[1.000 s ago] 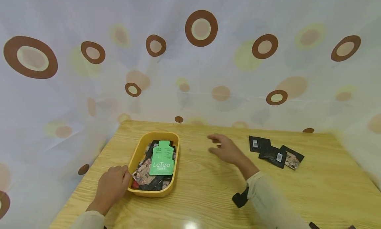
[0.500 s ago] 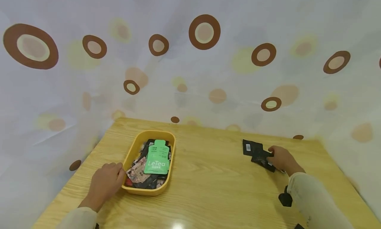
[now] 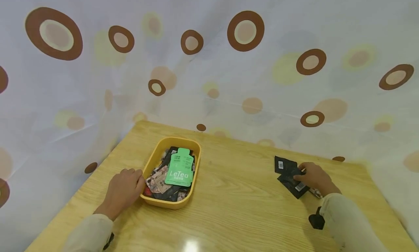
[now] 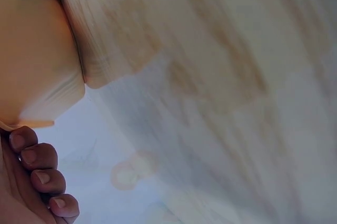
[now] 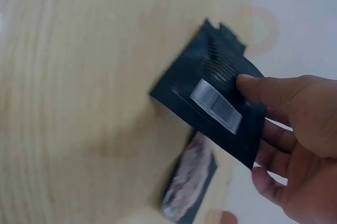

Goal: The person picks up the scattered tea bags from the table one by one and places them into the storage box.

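Note:
My left hand grips the near left rim of a yellow plastic box. In the left wrist view its fingers curl beneath that rim. Inside the box lie several dark and floral-printed sachets, with a green LeTea pouch on top. Over at the right, my right hand pinches a black sachet with a white barcode label between thumb and fingers, tilted above the table. Another black sachet lies just behind it. A floral-printed sachet sits partly hidden under the right hand.
The wooden table reaches back to a white curtain with brown rings and pale spots. Wood surface lies between the box and the sachets. A black strap hangs at the right wrist.
My right hand has moved right from mid-table to the sachets and taken hold of a black one, now lifted and turned. The left hand stays on the box; the head view has shifted slightly.

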The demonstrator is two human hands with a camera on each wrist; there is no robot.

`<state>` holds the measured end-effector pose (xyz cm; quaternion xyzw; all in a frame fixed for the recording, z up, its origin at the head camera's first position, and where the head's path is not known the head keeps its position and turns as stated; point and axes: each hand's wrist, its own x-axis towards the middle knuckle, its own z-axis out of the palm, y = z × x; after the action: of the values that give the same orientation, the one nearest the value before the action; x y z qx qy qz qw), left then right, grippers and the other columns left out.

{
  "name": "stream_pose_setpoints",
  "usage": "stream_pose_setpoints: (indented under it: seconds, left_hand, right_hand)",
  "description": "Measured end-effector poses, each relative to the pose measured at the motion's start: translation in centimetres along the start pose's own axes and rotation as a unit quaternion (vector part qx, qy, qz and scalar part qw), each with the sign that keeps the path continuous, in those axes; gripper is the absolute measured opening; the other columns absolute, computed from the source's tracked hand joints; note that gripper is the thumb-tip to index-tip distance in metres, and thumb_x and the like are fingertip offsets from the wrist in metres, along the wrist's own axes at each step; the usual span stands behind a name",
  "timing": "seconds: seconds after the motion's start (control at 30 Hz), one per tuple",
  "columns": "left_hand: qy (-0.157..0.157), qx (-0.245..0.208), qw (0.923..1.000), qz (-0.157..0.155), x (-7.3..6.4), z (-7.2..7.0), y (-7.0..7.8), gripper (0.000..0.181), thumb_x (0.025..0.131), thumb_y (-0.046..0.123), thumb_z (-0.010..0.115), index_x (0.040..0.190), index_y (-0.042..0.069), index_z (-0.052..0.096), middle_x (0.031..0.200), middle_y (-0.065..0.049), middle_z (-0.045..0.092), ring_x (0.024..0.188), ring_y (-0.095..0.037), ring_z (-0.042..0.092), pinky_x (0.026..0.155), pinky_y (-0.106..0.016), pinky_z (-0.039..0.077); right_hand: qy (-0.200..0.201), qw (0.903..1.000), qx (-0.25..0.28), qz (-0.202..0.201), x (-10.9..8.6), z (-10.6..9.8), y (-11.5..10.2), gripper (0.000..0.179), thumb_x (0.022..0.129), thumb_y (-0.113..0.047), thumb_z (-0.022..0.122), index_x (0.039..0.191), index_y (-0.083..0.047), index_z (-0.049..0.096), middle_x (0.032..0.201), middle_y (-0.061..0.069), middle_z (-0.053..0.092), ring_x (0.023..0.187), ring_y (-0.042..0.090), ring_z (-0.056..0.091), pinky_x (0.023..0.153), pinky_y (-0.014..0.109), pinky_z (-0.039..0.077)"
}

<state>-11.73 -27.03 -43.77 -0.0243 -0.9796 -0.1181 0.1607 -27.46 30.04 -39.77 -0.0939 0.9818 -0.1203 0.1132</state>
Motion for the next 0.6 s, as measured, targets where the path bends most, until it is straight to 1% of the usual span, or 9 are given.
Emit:
stream_pose_setpoints:
  seconds: [0.07,0.13,0.23,0.33,0.4,0.5,0.6]
  left_hand:
    - [0.000,-0.001,1.0000,-0.003,0.0,0.0,0.0,0.032,0.096,0.013,0.047,0.064,0.015,0.043,0.059,-0.001,0.039,0.056,-0.018,0.035,0.053,-0.029,0.030]
    - [-0.004,-0.003,1.0000,-0.005,0.0,0.0,0.0,0.032,0.096,0.013,0.046,0.064,0.015,0.043,0.059,-0.001,0.039,0.056,-0.018,0.035,0.053,-0.029,0.030]
    - [-0.009,-0.008,0.9999,-0.005,0.1,-0.1,0.1,0.032,0.096,0.013,0.046,0.064,0.016,0.043,0.059,0.000,0.039,0.057,-0.017,0.036,0.053,-0.029,0.030]
    - [-0.006,-0.012,0.9999,-0.001,0.2,-0.1,0.2,0.033,0.096,0.013,0.046,0.064,0.017,0.043,0.059,0.000,0.039,0.057,-0.017,0.036,0.053,-0.029,0.030]
    - [-0.002,-0.012,0.9999,0.002,0.1,-0.1,0.2,0.033,0.096,0.013,0.046,0.064,0.017,0.043,0.059,0.000,0.038,0.056,-0.017,0.035,0.052,-0.029,0.030]
    - [0.004,-0.010,0.9999,0.003,0.0,-0.2,0.2,0.033,0.095,0.013,0.047,0.063,0.018,0.042,0.059,0.001,0.037,0.055,-0.017,0.034,0.052,-0.029,0.029]
    - [0.009,-0.008,0.9999,0.002,0.0,-0.3,0.3,0.034,0.095,0.012,0.047,0.063,0.018,0.040,0.058,0.001,0.036,0.055,-0.016,0.032,0.052,-0.028,0.028]
  right_hand:
    - [0.010,0.9989,0.040,-0.025,0.0,-0.8,-0.8,0.040,0.095,-0.022,0.064,0.115,0.012,0.058,0.110,0.031,0.063,0.092,0.037,0.063,0.075,0.047,0.052]
    - [0.023,0.9955,0.081,-0.043,0.1,-1.5,-1.9,0.032,0.097,-0.019,0.061,0.110,0.010,0.059,0.105,0.027,0.063,0.087,0.029,0.060,0.072,0.040,0.050]
    - [0.031,0.9866,0.152,-0.051,0.1,-2.1,-4.5,0.032,0.100,-0.020,0.058,0.112,0.009,0.058,0.106,0.024,0.064,0.085,0.021,0.058,0.071,0.034,0.049]
    - [0.019,0.9708,0.235,-0.046,0.2,-2.4,-8.3,0.038,0.100,-0.022,0.058,0.121,0.010,0.055,0.110,0.020,0.065,0.085,0.014,0.061,0.073,0.031,0.053]
    - [0.003,0.9543,0.294,-0.052,0.6,-2.2,-11.3,0.041,0.100,-0.020,0.059,0.127,0.010,0.053,0.112,0.017,0.065,0.084,0.009,0.063,0.075,0.030,0.056]
    - [-0.013,0.9244,0.376,-0.066,1.3,-1.2,-16.0,0.045,0.099,-0.015,0.060,0.136,0.008,0.048,0.110,0.013,0.068,0.081,0.005,0.065,0.076,0.028,0.058]
    - [-0.008,0.8933,0.443,-0.077,2.1,0.6,-21.0,0.045,0.096,-0.007,0.063,0.137,0.003,0.047,0.101,0.010,0.070,0.075,0.007,0.066,0.072,0.026,0.058]
